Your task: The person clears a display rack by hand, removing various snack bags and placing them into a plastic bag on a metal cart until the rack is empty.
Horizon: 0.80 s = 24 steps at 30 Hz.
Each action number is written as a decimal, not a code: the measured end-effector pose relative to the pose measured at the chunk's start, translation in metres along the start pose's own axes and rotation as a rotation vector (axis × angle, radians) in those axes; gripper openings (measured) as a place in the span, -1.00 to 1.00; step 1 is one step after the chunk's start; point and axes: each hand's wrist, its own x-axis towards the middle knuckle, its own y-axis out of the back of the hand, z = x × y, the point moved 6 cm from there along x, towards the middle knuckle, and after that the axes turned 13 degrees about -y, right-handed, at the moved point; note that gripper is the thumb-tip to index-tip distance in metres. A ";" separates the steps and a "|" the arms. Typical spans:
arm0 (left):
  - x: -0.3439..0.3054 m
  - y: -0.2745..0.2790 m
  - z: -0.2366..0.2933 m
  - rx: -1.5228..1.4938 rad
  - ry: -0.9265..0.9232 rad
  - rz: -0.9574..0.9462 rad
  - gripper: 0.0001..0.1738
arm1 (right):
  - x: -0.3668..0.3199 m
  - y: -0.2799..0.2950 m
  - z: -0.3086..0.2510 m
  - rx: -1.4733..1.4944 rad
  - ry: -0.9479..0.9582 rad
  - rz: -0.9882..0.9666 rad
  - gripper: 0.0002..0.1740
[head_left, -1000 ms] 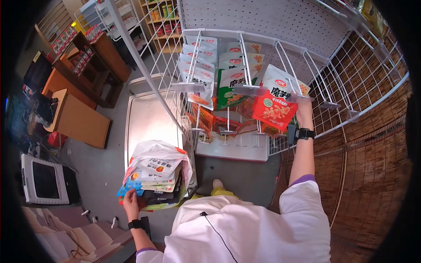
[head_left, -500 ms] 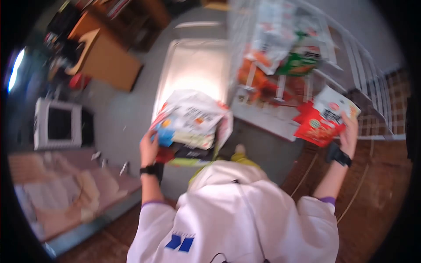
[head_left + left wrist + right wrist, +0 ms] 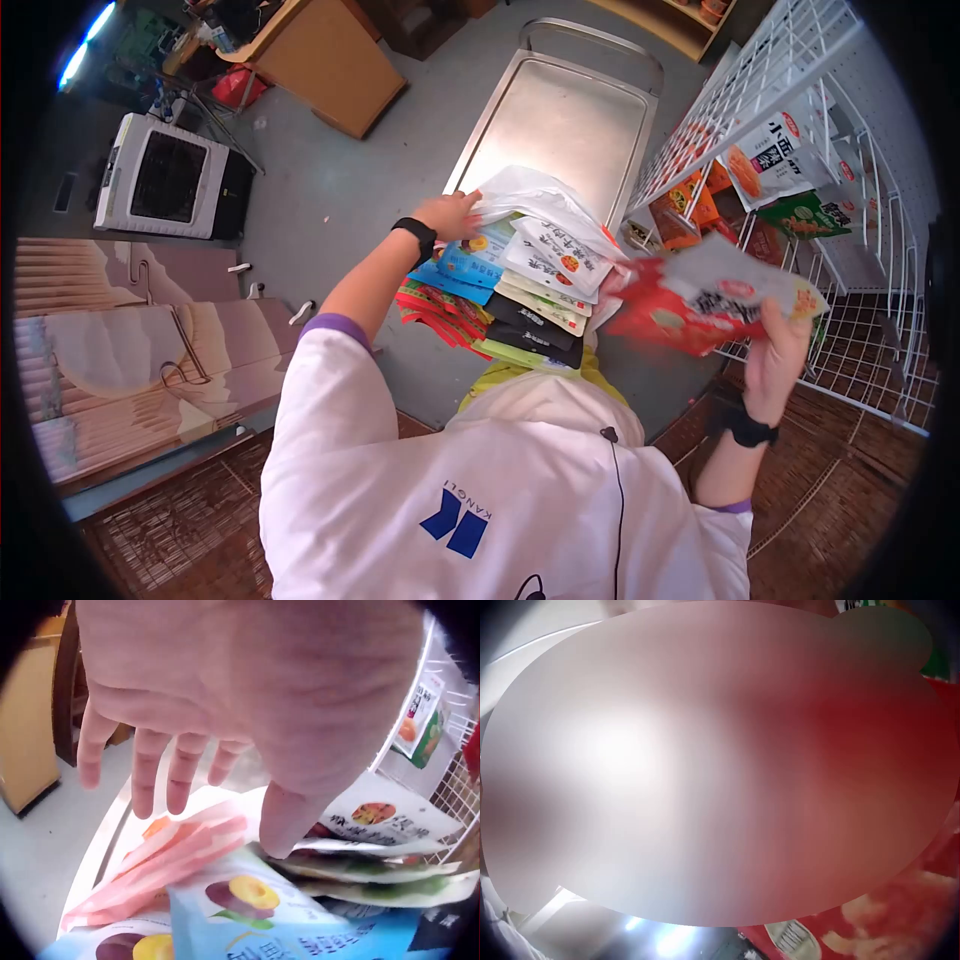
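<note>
My right hand (image 3: 778,355) grips red-and-white snack bags (image 3: 705,300) by their pale end; they are blurred in the head view. Red printed packaging (image 3: 877,930) shows at the lower right of the right wrist view, most of which is blurred over. The left hand (image 3: 447,215) is at the left edge of a white plastic carrier bag (image 3: 535,190). Its fingers (image 3: 184,769) extend straight over the pink-looking plastic in the left wrist view. Inside the carrier bag lie blue plum-printed packs (image 3: 240,900), white packs (image 3: 560,258), black packs (image 3: 530,340) and red packs (image 3: 440,312).
The carrier bag sits at the near end of a metal trolley (image 3: 560,120). On the right stands a white wire rack (image 3: 740,110) with hanging snack bags (image 3: 775,160). A wooden desk (image 3: 320,65) and a white-framed box (image 3: 165,175) are at the left.
The view has swung right and down from the rack. My right hand has brought the red-and-white bags off the rack toward the carrier bag. The left hand has moved up along the carrier bag's edge.
</note>
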 end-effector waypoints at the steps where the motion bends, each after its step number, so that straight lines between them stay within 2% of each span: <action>1: 0.005 -0.006 -0.005 -0.007 -0.003 0.002 -0.34 | 0.006 -0.030 0.003 0.016 0.045 -0.050 -0.64; 3: 0.014 -0.015 -0.011 -0.063 -0.051 0.034 -0.44 | 0.019 -0.092 0.017 0.112 0.061 -0.090 -0.68; 4: 0.017 -0.018 -0.016 -0.082 -0.079 0.100 -0.57 | 0.029 -0.115 0.034 0.066 0.022 -0.140 -0.71; 5: 0.017 -0.018 -0.017 -0.090 -0.079 0.103 -0.57 | 0.039 -0.135 0.054 0.020 -0.017 -0.191 -0.74; 7: 0.015 -0.014 -0.021 -0.147 -0.053 0.089 -0.67 | 0.043 -0.191 0.080 -0.143 0.036 -0.440 -0.80; 9: 0.028 -0.038 -0.060 -0.409 -0.263 0.381 -0.77 | 0.039 -0.210 0.137 -0.180 -0.180 -0.575 -0.83; 10: 0.021 -0.020 -0.053 -0.499 -0.169 0.434 -0.79 | 0.031 -0.212 0.163 -0.168 -0.311 -0.580 -0.83; 11: 0.026 -0.022 -0.063 -0.519 -0.110 0.369 -0.79 | 0.020 -0.211 0.185 -0.157 -0.443 -0.581 -0.83; 12: 0.027 -0.019 -0.068 -0.557 -0.101 0.349 -0.78 | 0.013 -0.209 0.196 -0.162 -0.447 -0.581 -0.83; 14: 0.023 -0.011 -0.072 -0.603 -0.089 0.326 -0.78 | -0.015 -0.218 0.213 -0.348 -0.379 -0.911 -0.83; 15: 0.021 -0.007 -0.072 -0.621 -0.088 0.330 -0.79 | -0.024 -0.219 0.218 -0.414 -0.325 -0.976 -0.84; 17: 0.016 0.003 -0.069 -0.644 -0.092 0.336 -0.80 | -0.028 -0.216 0.231 -0.396 -0.424 -0.937 -0.85; 19: 0.008 0.016 -0.053 -0.453 -0.158 0.339 -0.83 | -0.017 -0.214 0.238 -0.349 -0.426 -0.825 -0.83; 20: 0.004 0.018 -0.048 -0.454 -0.160 0.339 -0.83 | -0.008 -0.218 0.233 -0.439 -0.267 -0.790 -0.81; 22: -0.006 0.028 -0.035 -0.230 -0.228 0.393 -0.85 | 0.006 -0.230 0.220 -0.553 -0.055 -0.760 -0.82; 23: -0.012 0.031 -0.030 -0.226 -0.231 0.391 -0.85 | 0.014 -0.234 0.219 -0.611 0.045 -0.746 -0.83; 24: -0.020 0.039 -0.022 -0.188 -0.269 0.457 -0.85 | 0.022 -0.238 0.221 -0.609 0.049 -0.739 -0.83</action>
